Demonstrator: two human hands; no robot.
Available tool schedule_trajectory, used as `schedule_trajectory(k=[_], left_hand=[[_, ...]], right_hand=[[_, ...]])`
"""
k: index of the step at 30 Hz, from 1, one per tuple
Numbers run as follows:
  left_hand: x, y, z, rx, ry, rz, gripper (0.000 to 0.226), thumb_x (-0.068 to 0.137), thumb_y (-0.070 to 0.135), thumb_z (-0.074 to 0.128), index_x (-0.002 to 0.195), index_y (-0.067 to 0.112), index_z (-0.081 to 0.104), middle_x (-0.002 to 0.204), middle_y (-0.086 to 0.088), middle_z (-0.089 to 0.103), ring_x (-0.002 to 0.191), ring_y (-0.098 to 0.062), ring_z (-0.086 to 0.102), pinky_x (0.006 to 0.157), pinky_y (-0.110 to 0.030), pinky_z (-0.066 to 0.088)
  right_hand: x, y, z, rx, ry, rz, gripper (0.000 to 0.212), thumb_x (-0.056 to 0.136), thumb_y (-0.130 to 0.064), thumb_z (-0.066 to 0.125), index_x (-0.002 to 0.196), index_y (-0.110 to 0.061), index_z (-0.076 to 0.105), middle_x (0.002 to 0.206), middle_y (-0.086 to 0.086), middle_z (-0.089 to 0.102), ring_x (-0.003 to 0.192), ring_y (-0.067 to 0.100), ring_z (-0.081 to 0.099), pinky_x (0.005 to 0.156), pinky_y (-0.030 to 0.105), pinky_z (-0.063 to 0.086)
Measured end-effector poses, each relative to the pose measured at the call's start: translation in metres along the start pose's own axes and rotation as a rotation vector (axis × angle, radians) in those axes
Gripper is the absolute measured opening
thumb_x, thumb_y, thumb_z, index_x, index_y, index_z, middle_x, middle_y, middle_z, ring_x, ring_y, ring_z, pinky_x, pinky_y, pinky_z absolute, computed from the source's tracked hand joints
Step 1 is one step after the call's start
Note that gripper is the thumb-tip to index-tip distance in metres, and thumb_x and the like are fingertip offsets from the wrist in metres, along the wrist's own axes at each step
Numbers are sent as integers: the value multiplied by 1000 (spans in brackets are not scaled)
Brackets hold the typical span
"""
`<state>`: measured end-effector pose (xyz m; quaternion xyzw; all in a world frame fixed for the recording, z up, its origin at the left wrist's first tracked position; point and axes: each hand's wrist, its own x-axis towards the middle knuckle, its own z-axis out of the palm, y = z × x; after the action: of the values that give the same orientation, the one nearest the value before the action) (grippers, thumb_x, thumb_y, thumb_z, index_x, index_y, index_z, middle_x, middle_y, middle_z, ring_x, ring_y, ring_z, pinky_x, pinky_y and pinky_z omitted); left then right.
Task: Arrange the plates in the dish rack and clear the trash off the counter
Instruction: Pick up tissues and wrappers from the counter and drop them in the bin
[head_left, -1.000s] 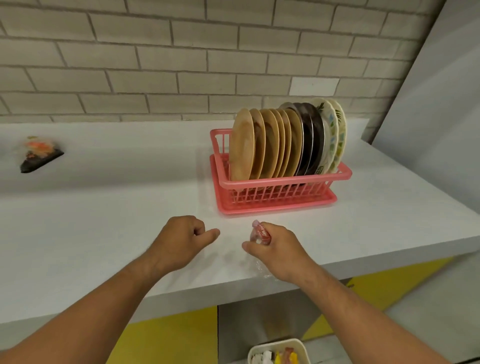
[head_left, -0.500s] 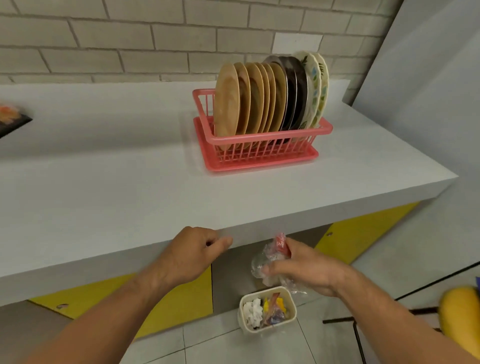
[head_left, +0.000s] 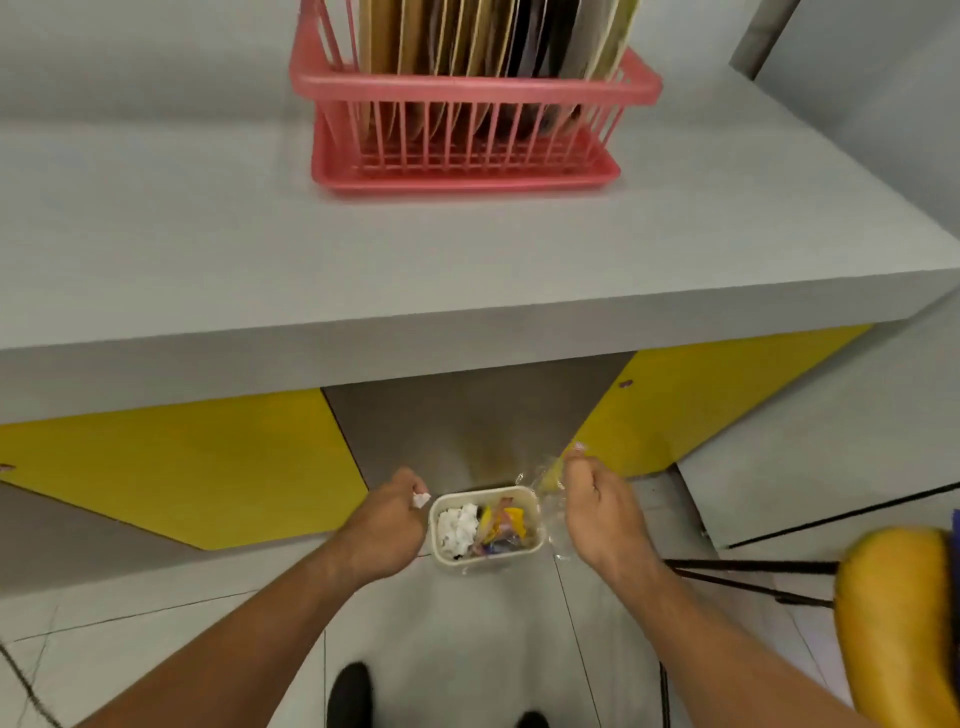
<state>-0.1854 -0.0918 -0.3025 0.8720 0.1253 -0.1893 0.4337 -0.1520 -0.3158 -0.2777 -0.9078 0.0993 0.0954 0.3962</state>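
A small cream trash bin (head_left: 537, 543) stands on the floor below the counter, holding white crumpled paper and coloured wrappers. My right hand (head_left: 602, 506) hovers just right of the bin, shut on a clear plastic wrapper (head_left: 549, 486) that hangs over the bin's right rim. To the bin's left, my left hand (head_left: 387, 525) is closed around a small white scrap (head_left: 421, 500). On the grey counter (head_left: 467, 270) the pink dish rack (head_left: 467, 93) holds several upright plates (head_left: 457, 47), wooden ones on the left, dark and patterned ones on the right.
Yellow cabinet fronts (head_left: 197, 467) flank a grey recess under the counter. A yellow stool seat (head_left: 898, 623) with black legs stands at the right. My shoes show at the bottom edge on the tiled floor.
My view has tilted down from the counter to the floor. Both hands have dropped below the counter edge to the trash bin, the right one still carrying the clear wrapper.
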Motion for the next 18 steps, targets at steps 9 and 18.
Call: schedule_trajectory(k=[9,18], left_hand=[[52,-43,96,152,-31,52,32,94,14,47,124,25,41,113,1,59,95,-16,56,77,-22,42],[150,-158,182,245,99,71,26,87,19,65,113,17,64,118,0,46,96,-12,51,86,-13,33]], right_hand=[[37,125,37,109,-182,130,7,94,-23,56,93,-30,59,91,-1,66,83,22,61,77,40,54],[104,245,159,-49,-6,-76,30,86,-13,69,114,-22,65,111,2,51,95,16,57,83,8,35]])
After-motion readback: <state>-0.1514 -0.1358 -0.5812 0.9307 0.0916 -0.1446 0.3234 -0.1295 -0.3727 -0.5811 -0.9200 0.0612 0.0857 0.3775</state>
